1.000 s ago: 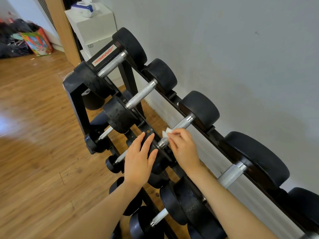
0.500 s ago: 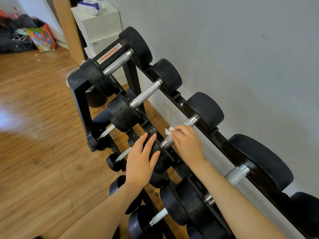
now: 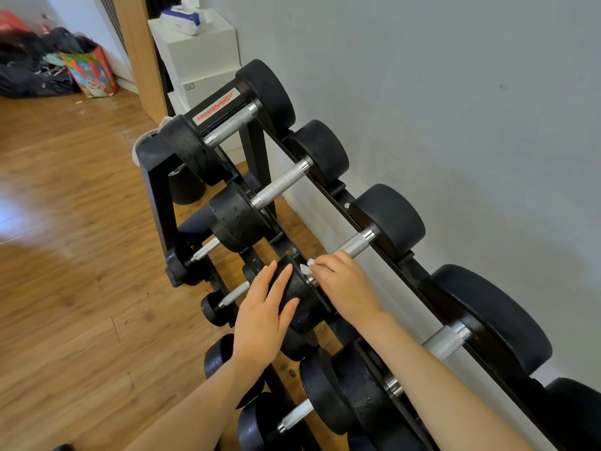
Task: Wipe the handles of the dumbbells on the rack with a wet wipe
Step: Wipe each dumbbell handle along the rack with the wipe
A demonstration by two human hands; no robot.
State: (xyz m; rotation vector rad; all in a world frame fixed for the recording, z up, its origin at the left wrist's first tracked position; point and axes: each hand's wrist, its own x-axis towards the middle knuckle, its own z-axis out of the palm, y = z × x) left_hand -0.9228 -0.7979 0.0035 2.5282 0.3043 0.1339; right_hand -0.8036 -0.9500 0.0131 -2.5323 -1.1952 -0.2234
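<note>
A black dumbbell rack (image 3: 153, 177) stands along the grey wall with several black dumbbells on its tiers. My right hand (image 3: 344, 288) is wrapped round the near end of the third top-row dumbbell's silver handle (image 3: 356, 245), holding a white wet wipe (image 3: 305, 267) against it; only a corner of the wipe shows. My left hand (image 3: 263, 317) rests flat, fingers straight, on that dumbbell's near black head (image 3: 297, 297). The neighbouring handles (image 3: 283, 185) (image 3: 447, 341) lie bare.
Lower tiers hold smaller dumbbells (image 3: 227, 296) below my hands. White boxes (image 3: 198, 56) with a wipe pack (image 3: 183, 16) on top stand behind the rack. A colourful bag (image 3: 91, 73) and dark clutter sit at the far left on the wooden floor (image 3: 65, 255).
My right hand slid with the wipe back toward the near end of the handle, baring more of the knurled metal. The left hand stayed on the dumbbell head.
</note>
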